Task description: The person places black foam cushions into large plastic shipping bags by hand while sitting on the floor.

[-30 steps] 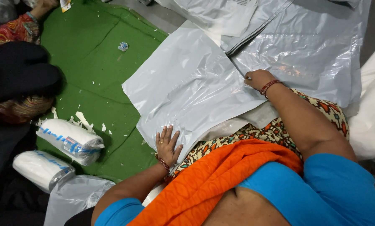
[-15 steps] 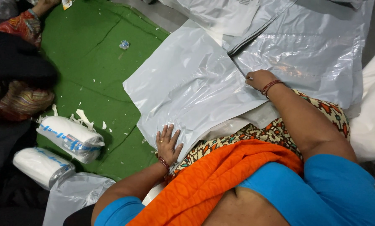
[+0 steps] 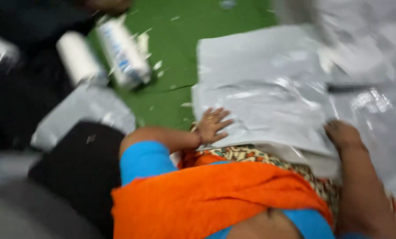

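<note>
My left hand [image 3: 212,125] fingers [image 3: 222,116] spread wide, flat on near edge of grey plastic sheet [image 3: 262,102]; holding nothing. My right hand [image 3: 344,135] at 3 o'clock, pressed on same sheet's right corner; fingers blurred, cannot tell spread. Sheet on top of stack over my lap, lying flat, seems smoothed out; not folded or moved off, judging so. Orange cloth [image 3: 215,194] nearest me. Green mat [image 3: 184,40] beyond. Two white wrapped rolls [image 3: 120,53] at 10 o'clock. More grey sheets [image 3: 366,44] at 1 o'clock.
</note>
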